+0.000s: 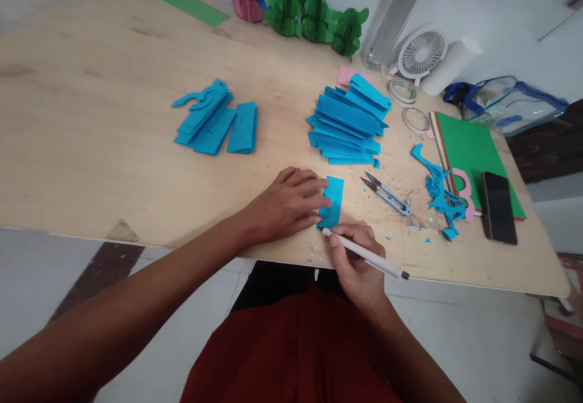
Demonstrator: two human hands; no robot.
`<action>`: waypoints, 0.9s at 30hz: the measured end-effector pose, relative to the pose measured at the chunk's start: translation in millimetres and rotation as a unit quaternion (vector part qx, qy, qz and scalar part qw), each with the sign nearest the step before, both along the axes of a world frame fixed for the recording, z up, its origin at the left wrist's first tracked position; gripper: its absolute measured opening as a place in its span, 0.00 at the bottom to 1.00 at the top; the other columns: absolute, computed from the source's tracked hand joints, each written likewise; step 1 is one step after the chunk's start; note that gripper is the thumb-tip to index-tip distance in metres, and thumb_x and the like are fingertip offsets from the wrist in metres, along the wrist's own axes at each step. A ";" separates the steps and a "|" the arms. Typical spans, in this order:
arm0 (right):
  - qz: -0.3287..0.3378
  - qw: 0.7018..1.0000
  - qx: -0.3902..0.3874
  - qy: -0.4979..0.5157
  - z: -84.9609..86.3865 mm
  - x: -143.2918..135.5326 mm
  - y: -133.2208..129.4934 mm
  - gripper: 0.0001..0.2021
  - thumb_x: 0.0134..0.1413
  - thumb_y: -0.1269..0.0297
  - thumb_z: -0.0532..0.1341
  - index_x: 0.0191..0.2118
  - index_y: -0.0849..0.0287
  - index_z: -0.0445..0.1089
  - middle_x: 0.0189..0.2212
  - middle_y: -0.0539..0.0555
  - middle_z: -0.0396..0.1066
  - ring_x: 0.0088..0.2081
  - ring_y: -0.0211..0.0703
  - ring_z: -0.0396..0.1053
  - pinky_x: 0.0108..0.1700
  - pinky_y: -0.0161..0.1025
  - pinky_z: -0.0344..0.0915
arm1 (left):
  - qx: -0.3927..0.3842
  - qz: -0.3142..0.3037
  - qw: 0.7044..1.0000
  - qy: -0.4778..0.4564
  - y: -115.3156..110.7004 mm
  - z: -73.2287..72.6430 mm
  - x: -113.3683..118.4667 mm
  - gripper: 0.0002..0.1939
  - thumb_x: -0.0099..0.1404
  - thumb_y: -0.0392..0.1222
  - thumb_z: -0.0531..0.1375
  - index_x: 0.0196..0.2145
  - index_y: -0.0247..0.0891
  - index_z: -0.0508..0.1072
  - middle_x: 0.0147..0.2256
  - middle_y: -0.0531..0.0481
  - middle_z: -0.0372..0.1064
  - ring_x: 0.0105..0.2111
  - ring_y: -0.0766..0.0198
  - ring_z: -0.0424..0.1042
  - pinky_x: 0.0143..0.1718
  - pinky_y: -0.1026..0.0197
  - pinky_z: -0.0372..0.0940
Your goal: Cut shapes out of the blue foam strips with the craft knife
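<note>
My left hand [291,203] lies on the table with fingers spread, the fingertips resting on the left edge of a folded blue paper piece [336,195]. A curved drawn line shows on that paper. My right hand [359,260] is closed around a white pen [371,256], its tip at the lower edge of the blue piece. To the right lies a pair of thread snips [387,194] with its blades apart. Above stands a fanned stack of folded blue papers [348,121]. More folded blue pieces [212,127] with drawn curves lie at the left.
Blue paper scraps [439,187] are scattered at the right, beside a pink cut-out [463,193], a phone [500,207] and green paper sheets [473,148]. Along the back are green paper figures [314,14], tape rolls [415,120], a small fan [421,54] and a bottle [392,17].
</note>
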State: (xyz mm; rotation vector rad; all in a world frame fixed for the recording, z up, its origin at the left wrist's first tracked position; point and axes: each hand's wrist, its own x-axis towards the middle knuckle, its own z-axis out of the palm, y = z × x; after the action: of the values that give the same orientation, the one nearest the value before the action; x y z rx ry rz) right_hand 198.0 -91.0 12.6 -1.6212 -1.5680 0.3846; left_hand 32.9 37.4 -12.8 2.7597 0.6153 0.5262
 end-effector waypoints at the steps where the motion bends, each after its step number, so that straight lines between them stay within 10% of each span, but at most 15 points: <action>1: -0.009 1.000 -0.008 0.016 -0.2 0.9 -0.8 0.05 0.59 0.66 0.59 0.33 0.55 0.71 0.29 0.50 0.77 0.31 0.43 0.74 0.38 0.43 0.67 | 0.001 0.000 1.000 0.000 0.1 -0.2 -0.1 0.12 0.70 0.45 0.56 0.48 0.45 0.73 0.59 0.46 0.66 0.60 0.46 0.59 0.60 0.42 0.51; 27: 0.001 0.999 0.037 -0.032 0.5 -0.2 1.2 0.06 0.59 0.69 0.59 0.32 0.54 0.70 0.28 0.49 0.77 0.30 0.43 0.73 0.37 0.42 0.65 | 0.004 0.000 1.000 -0.001 -0.3 0.8 -0.4 0.11 0.70 0.44 0.56 0.48 0.46 0.73 0.59 0.46 0.66 0.60 0.47 0.59 0.59 0.42 0.52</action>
State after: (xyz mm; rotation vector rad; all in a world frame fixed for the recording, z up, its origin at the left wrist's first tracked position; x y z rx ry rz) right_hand 197.8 -89.8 13.1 -1.5888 -1.6120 0.2755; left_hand 32.5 37.1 -12.0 2.7661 0.6128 0.5318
